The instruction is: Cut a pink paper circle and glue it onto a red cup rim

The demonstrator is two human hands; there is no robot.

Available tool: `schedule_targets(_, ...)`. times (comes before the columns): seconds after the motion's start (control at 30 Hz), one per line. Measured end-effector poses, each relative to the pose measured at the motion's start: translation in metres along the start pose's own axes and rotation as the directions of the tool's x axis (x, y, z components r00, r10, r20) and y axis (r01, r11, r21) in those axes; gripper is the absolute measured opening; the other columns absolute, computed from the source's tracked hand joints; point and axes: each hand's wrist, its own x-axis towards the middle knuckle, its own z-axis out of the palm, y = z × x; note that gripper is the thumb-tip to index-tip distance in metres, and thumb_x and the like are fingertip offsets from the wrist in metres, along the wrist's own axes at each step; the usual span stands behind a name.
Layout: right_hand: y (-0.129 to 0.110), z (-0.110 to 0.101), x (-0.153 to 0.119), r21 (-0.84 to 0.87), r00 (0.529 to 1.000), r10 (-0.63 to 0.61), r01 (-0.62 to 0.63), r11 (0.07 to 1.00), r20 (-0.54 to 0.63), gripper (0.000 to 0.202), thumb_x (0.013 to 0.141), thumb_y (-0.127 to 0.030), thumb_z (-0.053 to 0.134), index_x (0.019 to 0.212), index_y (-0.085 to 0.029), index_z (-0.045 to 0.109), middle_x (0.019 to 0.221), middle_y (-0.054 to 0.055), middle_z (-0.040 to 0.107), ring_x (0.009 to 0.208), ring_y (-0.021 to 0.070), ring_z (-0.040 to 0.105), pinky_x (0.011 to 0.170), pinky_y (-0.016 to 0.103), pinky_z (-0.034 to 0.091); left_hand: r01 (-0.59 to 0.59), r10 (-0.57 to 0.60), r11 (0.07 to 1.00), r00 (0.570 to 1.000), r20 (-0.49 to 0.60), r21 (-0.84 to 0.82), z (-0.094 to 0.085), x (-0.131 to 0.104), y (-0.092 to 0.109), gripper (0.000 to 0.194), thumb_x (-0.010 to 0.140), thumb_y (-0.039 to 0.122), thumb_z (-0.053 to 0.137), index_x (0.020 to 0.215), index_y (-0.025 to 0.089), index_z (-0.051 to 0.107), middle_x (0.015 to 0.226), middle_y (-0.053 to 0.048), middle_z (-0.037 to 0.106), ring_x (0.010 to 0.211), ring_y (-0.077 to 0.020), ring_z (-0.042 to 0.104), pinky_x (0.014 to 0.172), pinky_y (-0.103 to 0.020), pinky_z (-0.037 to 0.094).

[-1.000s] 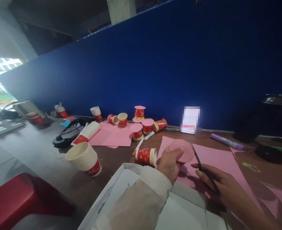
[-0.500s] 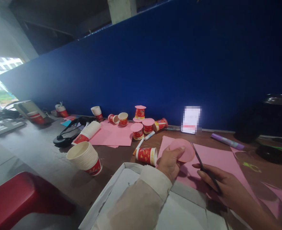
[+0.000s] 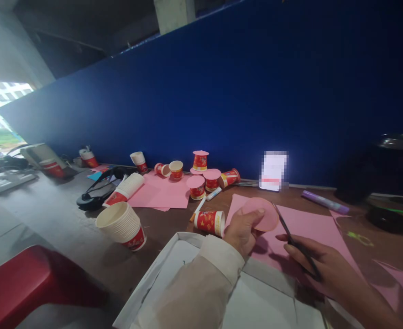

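Note:
Between thumb and fingers, my left hand pinches a round pink paper disc. My right hand is wrapped round a pair of dark scissors, whose blades point up toward the disc's right edge. The blades look closed, and whether they touch the disc I cannot tell. Under both hands lies a large pink paper sheet. A red paper cup rests on its side left of my left hand. Behind it, several red cups stand upside down with pink discs on them.
A stack of paper cups leans at the left, near black headphones. More pink sheets lie behind. A white box lid sits under my left forearm. A lit phone and a purple tube are by the blue partition.
My right hand and the scissors have shifted slightly to the right. The disc and my left hand have hardly moved.

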Motion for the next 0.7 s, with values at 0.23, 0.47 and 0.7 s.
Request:
schedule_targets(0.23, 0.0041, -0.0048, 0.0013, -0.016, 0.985, 0.079, -0.078, 0.997, 0.154, 0.028, 0.07, -0.043, 0.077, 0.088, -0.023, 0.083, 0.067, 0.008, 0.073, 0.075, 0.0311, 0.077, 0.051, 0.029, 0.059, 0.007, -0.007, 1.0, 1.0, 0.024, 0.0, -0.0007, -0.0004, 0.0012, 0.038, 0.051, 0.023, 0.089, 0.082, 0.016, 0.067, 0.081, -0.003, 0.066, 0.078, -0.0159, 0.062, 0.068, -0.026, 0.053)
schedule_targets(0.47, 0.0087, -0.0067, 0.0019, -0.019, 0.972, 0.13, -0.129, 0.991, 0.196, 0.033, 0.071, -0.044, 0.075, 0.093, -0.022, 0.083, 0.064, 0.006, 0.072, 0.069, 0.029, 0.076, 0.045, 0.026, 0.055, 0.003, -0.003, 1.0, 0.999, 0.045, -0.013, -0.0027, 0.0009, -0.0004, 0.036, 0.054, 0.023, 0.089, 0.083, 0.016, 0.068, 0.084, -0.003, 0.068, 0.082, -0.0169, 0.064, 0.079, -0.031, 0.055)
schedule_targets(0.7, -0.0005, -0.0042, 0.0, -0.03, 0.991, 0.099, -0.096, 0.995, 0.089, 0.028, 0.064, -0.043, 0.079, 0.083, -0.023, 0.084, 0.064, 0.007, 0.072, 0.069, 0.0303, 0.075, 0.049, 0.03, 0.057, -0.001, 0.001, 1.0, 0.999, 0.048, -0.016, -0.0035, 0.0015, 0.0006, 0.036, 0.054, 0.023, 0.09, 0.082, 0.016, 0.068, 0.083, -0.004, 0.069, 0.079, -0.0163, 0.064, 0.077, -0.031, 0.057)
